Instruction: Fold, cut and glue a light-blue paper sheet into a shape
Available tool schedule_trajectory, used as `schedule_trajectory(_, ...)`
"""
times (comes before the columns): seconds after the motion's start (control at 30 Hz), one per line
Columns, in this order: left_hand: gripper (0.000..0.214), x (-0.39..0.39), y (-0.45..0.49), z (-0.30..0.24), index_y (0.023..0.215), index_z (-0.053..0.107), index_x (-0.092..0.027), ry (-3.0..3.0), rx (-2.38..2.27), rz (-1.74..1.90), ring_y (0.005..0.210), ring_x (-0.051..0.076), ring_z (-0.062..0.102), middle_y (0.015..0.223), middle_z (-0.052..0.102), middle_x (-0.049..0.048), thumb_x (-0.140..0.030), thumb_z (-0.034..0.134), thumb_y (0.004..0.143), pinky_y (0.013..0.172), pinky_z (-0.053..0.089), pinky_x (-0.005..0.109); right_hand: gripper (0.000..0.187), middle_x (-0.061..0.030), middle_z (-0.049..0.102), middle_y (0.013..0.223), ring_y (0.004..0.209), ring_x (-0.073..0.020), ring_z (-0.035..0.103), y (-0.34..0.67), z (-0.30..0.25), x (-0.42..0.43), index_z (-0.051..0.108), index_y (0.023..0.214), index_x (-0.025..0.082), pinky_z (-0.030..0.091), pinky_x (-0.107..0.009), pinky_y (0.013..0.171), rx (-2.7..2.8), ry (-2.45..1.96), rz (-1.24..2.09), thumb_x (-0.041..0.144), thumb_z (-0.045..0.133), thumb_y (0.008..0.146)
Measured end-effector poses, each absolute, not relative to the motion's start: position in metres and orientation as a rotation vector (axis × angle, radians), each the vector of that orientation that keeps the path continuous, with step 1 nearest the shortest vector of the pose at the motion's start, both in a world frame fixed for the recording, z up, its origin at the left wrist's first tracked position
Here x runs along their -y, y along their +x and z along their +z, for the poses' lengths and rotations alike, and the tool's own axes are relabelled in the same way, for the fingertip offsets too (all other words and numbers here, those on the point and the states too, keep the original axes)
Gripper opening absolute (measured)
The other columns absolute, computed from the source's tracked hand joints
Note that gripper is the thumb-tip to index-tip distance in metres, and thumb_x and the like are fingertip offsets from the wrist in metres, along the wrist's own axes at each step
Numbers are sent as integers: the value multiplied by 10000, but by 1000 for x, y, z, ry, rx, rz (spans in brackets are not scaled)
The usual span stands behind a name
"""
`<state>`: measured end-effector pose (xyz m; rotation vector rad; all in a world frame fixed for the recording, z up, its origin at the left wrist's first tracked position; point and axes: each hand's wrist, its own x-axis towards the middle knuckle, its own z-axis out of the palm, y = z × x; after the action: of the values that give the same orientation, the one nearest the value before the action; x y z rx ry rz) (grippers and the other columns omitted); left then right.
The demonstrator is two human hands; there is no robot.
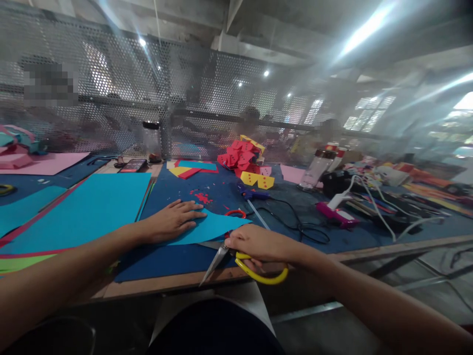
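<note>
My left hand (175, 220) lies flat, fingers spread, on a piece of blue paper (210, 228) that narrows to a tip on the right. In my right hand (254, 241) is a pair of scissors with yellow handles (278, 279), its visible blade pointing down and left over the table's front edge. The thumb side of that hand is at the paper's lower right edge; whether it pinches the paper I cannot tell. A red ring handle (236, 213) shows just behind the paper, and red paper scraps (203, 197) lie beyond my left fingertips.
Large blue sheets (92, 212) lie stacked at left. Behind are a red cut-paper pile (240, 157), a yellow dotted piece (257, 180) and a blue glue gun (253, 192) with a black cord. Bottles (314, 170) and a mesh partition (199, 98) stand at the back.
</note>
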<state>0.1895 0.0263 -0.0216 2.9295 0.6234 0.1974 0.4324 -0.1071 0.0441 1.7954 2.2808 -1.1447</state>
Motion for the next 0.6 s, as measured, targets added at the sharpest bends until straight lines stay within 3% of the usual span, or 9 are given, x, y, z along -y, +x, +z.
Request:
schedule_trajectory(0.13,427,-25,190,-20,1465,383,-410,2912,-653,174,1467,240,283,1592,342,-34,-441,288,1050,1191,159,506,475,21,503,449,458,-98,489,430,46,107,445,540,175,358,-209,522,-2312,1814,-1059,390,412,962)
schedule_trajectory(0.37,432,-23,190,-19,1463,397,-392,2924,-641,188,1462,235,294,1586,354,-31,-436,276,1050,1197,147,486,485,28,493,423,410,-93,481,420,47,104,457,562,180,358,-200,484,-2243,1802,-1241,417,380,978)
schedule_trajectory(0.6,436,-24,190,-15,1476,369,-400,2924,-638,155,1459,222,294,1583,359,-34,-443,279,1051,1192,160,480,505,30,447,430,436,-86,399,420,51,108,478,510,169,342,-213,514,-2296,1854,-1040,383,423,964)
